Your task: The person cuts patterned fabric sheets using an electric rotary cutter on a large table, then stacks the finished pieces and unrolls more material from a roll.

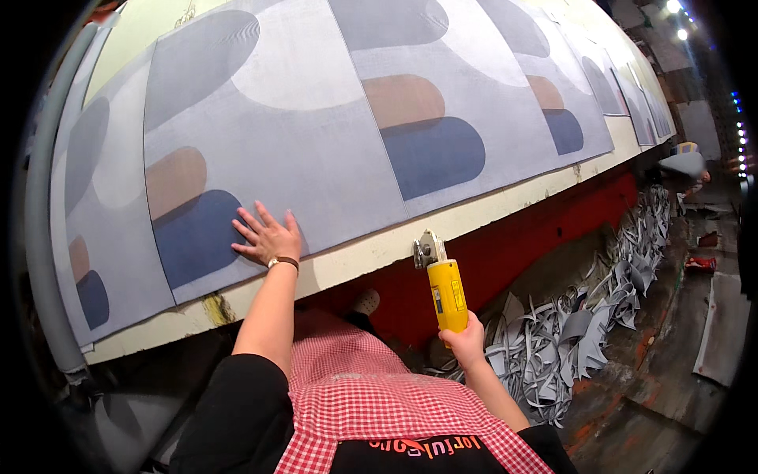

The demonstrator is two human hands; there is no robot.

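My left hand (267, 234) lies flat with fingers spread on a grey carpet (316, 150) patterned with blue, brown and white rounded shapes, near the carpet's front edge. A band sits on that wrist. My right hand (466, 341) grips the rear of a yellow handheld cutting tool (446, 291), held upright with its metal head (428, 250) close to the cream front edge of the long table (371, 254), just below the carpet's edge. More carpets of the same pattern lie side by side along the table.
A heap of grey carpet offcut strips (576, 332) lies on the floor to the right, along the table's red side panel (505, 253). A grey roll (43, 205) runs along the left edge. Another person (685, 164) is far right. I wear a red checked apron.
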